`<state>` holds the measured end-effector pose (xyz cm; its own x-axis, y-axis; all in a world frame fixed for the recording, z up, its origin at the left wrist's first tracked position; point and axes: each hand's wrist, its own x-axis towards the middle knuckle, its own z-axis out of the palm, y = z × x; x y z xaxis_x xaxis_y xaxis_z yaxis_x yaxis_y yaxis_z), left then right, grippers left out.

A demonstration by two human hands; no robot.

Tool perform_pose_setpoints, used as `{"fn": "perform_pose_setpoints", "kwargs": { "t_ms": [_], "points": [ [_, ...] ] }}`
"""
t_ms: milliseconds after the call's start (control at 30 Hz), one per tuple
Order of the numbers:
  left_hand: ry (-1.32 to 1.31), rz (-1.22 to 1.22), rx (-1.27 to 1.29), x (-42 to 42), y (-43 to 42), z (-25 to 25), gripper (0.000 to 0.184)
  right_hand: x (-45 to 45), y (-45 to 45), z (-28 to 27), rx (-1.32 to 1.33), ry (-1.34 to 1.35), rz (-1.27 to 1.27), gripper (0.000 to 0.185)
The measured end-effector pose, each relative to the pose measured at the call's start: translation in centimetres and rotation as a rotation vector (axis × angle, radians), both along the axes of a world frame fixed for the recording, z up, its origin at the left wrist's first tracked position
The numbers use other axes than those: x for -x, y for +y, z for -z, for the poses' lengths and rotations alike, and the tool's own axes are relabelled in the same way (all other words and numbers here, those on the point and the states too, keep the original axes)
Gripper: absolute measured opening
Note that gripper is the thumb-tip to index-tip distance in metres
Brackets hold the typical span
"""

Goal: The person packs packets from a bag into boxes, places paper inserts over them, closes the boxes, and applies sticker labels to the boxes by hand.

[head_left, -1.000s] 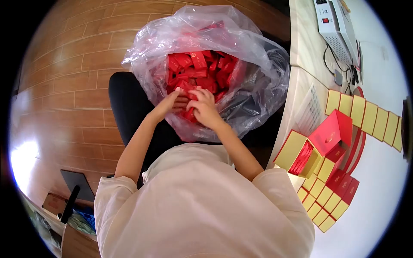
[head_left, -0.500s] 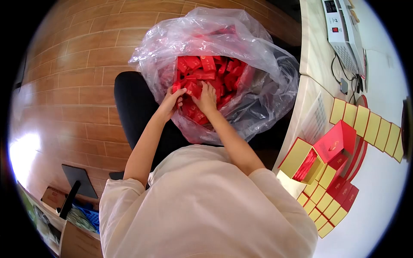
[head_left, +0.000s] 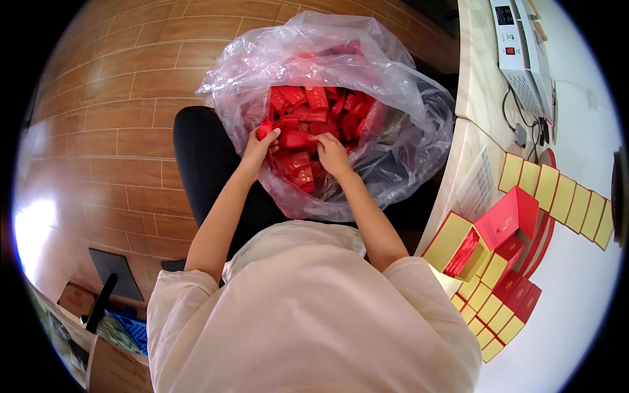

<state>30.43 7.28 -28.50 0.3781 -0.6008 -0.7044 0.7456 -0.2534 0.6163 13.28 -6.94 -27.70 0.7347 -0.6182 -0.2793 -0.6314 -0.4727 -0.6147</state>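
A large clear plastic bag stands open between my legs, filled with small red packets with gold print. At the pile's left side, my left hand is closed around red packets, their ends showing above the thumb. My right hand reaches in from the right. Its thumb and forefinger pinch the edge of a single red packet lying over the pile. How many packets sit in my left hand is hidden by the fingers.
On the table to the right, an open red-and-gold box holds red packets. Beside it are several stacked boxes, a row of gold boxes and a white machine with cables. A blue crate stands at lower left.
My right hand has drawn back to the right and down, away from my left hand, and now pinches a packet. My left hand stays at the left side, still holding packets.
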Motion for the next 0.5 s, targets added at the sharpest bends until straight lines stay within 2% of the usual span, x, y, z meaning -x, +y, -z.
{"fn": "perform_pose_setpoints", "kwargs": {
  "t_ms": [67, 100, 200, 267, 333, 400, 467, 500],
  "points": [
    [0.005, 0.072, -0.037, 0.0, 0.0, 0.0, 0.055, 0.0, -0.5, -1.6, -0.096, -0.237, -0.092, 0.015],
    [0.005, 0.075, -0.034, 0.4, -0.1, -0.1, 0.055, -0.4, -0.4, -2.7, -0.093, -0.236, -0.089, 0.015],
    [-0.065, 0.312, 0.075, 1.9, -0.1, -0.7, 0.089, -1.7, 0.6, -3.7, -0.162, -0.333, -0.148, 0.010],
    [-0.080, 0.478, 0.086, 2.5, 0.0, -2.4, 0.090, -3.0, 1.7, -3.4, -0.253, -0.408, -0.081, 0.013],
    [-0.068, 0.443, 0.096, 2.9, 0.2, -2.1, 0.092, -3.9, 2.5, -3.4, -0.327, -0.327, 0.009, 0.014],
    [0.051, 0.389, 0.190, 2.4, 0.1, -3.3, 0.092, -5.0, 3.2, -3.6, -0.534, -0.394, 0.316, 0.021],
    [0.054, 0.390, 0.182, 2.1, 0.1, -3.2, 0.092, -4.9, 3.2, -4.0, -0.563, -0.419, 0.313, 0.024],
    [0.058, 0.389, 0.177, 2.0, 0.1, -3.1, 0.093, -4.8, 3.1, -4.1, -0.473, -0.417, 0.202, 0.025]
  ]
}}
